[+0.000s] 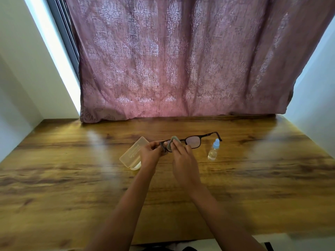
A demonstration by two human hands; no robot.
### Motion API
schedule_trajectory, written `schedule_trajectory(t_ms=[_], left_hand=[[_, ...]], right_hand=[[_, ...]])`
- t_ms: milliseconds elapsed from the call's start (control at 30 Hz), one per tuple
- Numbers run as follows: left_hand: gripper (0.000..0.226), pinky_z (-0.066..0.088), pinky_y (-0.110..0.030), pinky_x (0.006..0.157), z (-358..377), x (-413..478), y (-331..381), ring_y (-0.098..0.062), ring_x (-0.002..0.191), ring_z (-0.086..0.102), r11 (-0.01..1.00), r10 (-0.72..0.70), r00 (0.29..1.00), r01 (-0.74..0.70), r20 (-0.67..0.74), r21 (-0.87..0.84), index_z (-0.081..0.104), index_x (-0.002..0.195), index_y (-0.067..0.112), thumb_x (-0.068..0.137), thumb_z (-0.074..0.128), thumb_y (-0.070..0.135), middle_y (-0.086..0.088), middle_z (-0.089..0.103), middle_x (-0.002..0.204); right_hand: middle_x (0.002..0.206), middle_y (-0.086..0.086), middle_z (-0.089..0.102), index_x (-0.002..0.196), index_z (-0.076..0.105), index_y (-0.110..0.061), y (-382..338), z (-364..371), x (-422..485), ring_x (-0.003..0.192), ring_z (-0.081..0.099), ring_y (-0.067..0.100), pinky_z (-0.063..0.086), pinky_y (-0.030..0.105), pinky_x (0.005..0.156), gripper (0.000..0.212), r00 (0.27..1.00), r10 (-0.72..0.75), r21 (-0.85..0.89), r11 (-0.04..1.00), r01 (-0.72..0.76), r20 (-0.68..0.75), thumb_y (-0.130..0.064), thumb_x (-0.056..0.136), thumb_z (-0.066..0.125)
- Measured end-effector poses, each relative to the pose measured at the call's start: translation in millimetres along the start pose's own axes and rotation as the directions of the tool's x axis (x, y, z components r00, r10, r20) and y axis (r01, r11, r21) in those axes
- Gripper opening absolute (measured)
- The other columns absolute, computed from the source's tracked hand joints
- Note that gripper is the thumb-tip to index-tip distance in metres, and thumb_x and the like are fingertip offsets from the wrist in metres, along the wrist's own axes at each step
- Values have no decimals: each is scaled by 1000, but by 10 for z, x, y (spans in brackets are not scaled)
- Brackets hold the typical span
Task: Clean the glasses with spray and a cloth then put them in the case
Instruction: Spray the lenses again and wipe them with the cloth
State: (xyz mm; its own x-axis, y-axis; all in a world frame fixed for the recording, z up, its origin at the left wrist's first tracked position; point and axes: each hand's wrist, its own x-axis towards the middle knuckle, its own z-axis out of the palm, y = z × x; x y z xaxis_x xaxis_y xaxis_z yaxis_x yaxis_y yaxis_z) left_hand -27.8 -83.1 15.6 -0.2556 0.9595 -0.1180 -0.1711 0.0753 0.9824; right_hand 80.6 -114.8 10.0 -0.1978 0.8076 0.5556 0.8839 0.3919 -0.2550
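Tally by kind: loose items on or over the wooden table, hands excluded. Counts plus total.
Dark-framed glasses: 1
Grey-green cleaning cloth: 1
Clear spray bottle with a blue cap: 1
Translucent plastic case: 1
Total: 4

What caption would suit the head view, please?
Left hand holds glasses; right hand presses cloth to one lens; case and spray bottle nearby.

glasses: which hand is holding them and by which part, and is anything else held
The left hand grips the glasses at the frame end nearest the case; the right hand pinches the cloth over the lens beside it.
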Motion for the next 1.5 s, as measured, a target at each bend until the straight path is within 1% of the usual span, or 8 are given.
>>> schedule_trajectory(t_ms=[133,267,467,767,967,1133,1333,1500], left_hand=[[10,49,-10,50,-22,18,-1,0,58,64,1000,-1,999,1,-42,21,68,91,0,85,64,6,-2,65,71],[8,49,-11,50,-66,11,-21,-6,60,61,999,12,999,-10,-40,52,69,76,9,83,66,7,-1,65,67],[4,49,-10,52,-58,6,10,-11,69,61,997,20,1000,-20,-6,70,70,83,8,83,67,11,-7,67,76],[15,51,-14,56,-109,59,-31,-15,72,62,995,28,999,-24,-45,98,71,92,1,82,68,12,-11,68,81],[14,52,-25,66,-98,49,-17,-19,73,61,996,34,999,-34,0,83,70,92,2,81,68,10,-16,67,82],[10,49,-10,51,-104,23,0,-10,64,59,992,46,997,-38,-64,122,70,85,2,85,60,3,-5,65,70],[10,49,-10,52,-111,-5,8,-11,67,60,997,23,999,-20,-44,69,70,86,6,81,69,14,-6,66,73],[11,47,-9,49,-93,-38,71,-9,64,59,994,72,997,-71,-9,81,68,88,-1,82,68,8,-5,64,70]], right_hand=[[117,5,65,115,62,-3,-62,39,-49,98,60,22,55,27,75,53,999,-40,16,999,40,18,6,63,72],[117,5,65,118,60,-3,11,35,-166,95,45,14,56,28,71,45,999,-48,58,997,47,9,4,74,53],[114,7,66,113,63,-2,34,-29,-20,101,48,20,56,30,72,54,1000,6,9,1000,-6,-17,10,60,72],[111,2,67,112,65,-7,-73,-25,-114,87,62,20,54,25,65,54,999,-14,39,999,12,45,9,61,72],[119,11,60,118,59,-3,-64,-15,-8,102,56,26,56,30,71,59,997,69,-23,997,-68,46,9,62,72],[121,11,58,118,59,-3,-142,31,-55,105,59,27,57,31,68,54,995,15,10,1000,-16,95,8,67,69],[115,9,63,113,63,-3,-57,-15,-116,93,63,24,58,30,65,53,997,31,-40,999,-29,68,6,62,74],[118,9,61,116,60,-4,-141,-6,41,95,62,24,55,26,63,64,995,75,-76,995,-70,67,3,56,79]])
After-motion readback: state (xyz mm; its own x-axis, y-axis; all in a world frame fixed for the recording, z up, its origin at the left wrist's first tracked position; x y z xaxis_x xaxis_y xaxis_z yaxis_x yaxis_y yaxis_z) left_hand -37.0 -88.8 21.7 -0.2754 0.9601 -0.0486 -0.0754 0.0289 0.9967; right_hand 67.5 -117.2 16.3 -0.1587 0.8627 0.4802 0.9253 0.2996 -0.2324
